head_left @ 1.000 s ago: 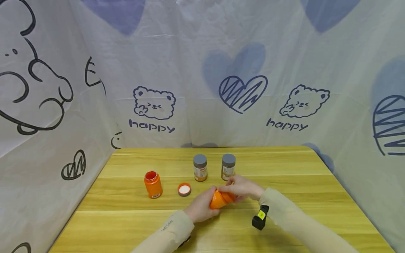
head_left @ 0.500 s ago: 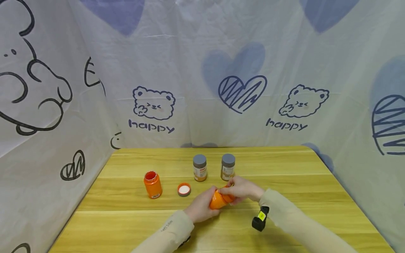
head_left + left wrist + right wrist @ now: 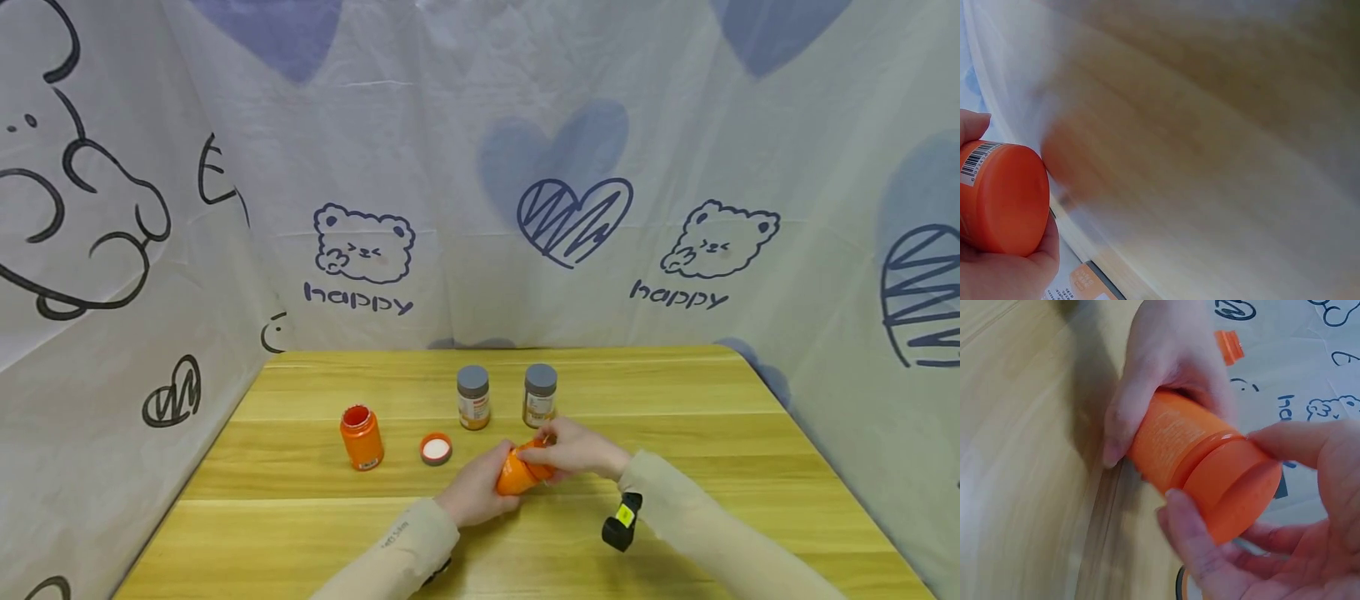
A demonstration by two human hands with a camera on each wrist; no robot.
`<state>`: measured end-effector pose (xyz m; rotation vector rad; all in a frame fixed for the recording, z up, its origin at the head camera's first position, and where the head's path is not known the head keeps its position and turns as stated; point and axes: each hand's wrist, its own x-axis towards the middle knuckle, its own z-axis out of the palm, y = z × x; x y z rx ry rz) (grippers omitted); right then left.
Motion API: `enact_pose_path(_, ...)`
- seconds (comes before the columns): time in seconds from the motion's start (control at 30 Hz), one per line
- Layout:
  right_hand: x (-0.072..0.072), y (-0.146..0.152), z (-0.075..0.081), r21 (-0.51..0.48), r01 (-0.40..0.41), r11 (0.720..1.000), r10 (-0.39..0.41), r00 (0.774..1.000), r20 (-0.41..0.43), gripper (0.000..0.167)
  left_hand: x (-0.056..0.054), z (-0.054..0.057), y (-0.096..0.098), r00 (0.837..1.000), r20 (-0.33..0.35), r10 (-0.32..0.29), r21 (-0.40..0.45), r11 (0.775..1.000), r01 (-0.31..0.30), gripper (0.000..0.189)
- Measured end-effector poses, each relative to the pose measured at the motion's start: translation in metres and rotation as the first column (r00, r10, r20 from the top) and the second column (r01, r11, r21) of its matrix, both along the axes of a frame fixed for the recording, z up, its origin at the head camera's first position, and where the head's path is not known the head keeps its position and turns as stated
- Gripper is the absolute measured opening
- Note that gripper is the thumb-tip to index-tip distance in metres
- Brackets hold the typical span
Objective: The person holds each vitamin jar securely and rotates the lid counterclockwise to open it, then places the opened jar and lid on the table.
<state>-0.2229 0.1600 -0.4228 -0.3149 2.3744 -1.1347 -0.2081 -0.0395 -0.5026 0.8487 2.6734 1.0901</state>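
Over the middle front of the table, my left hand (image 3: 478, 490) grips the body of an orange plastic bottle (image 3: 514, 475), which lies tilted with its base toward the left palm. In the left wrist view the bottle's smooth base (image 3: 1016, 200) and a barcode label show. The thumb and fingers of my right hand (image 3: 581, 447) pinch the bottle's orange lid (image 3: 1232, 490) around its edge. The lid sits on the bottle's mouth, a narrow groove between it and the body. Another orange bottle (image 3: 362, 440) stands uncapped to the left, near an upturned grey lid (image 3: 436, 450) with a white liner.
Behind the hands stand two upright bottles with grey lids, a left one (image 3: 473, 400) and a right one (image 3: 540, 398), the latter close behind the right fingers. The wooden table (image 3: 300, 533) meets a printed cloth backdrop (image 3: 465, 167) at the back and sides.
My right hand and wrist have turned slightly at the lid, the wrist shifting a little to the right. The left hand and the bottle stay almost in place.
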Motion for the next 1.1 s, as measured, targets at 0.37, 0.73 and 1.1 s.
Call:
enact_pose_path(0.37, -0.005, 0.017, -0.018, 0.061, -0.246, 0.967, 0.25, 0.89, -0.381, 0.034, 0.001, 0.004, 0.001, 0.999, -0.037, -0.003, -0.003, 1.0, 0.003, 0.051)
enact_pose_path(0.73, -0.004, 0.027, -0.027, 0.064, -0.415, 0.907, 0.379, 0.743, -0.551, 0.041, 0.002, 0.005, 0.001, 0.998, -0.063, -0.003, -0.009, 1.0, 0.002, 0.051)
enact_pose_path(1.1, -0.003, 0.027, -0.029, 0.026, -0.413, 0.91, 0.361, 0.761, -0.538, 0.044, 0.004, 0.005, 0.001, 0.998, -0.061, 0.002, -0.006, 1.0, -0.002, 0.051)
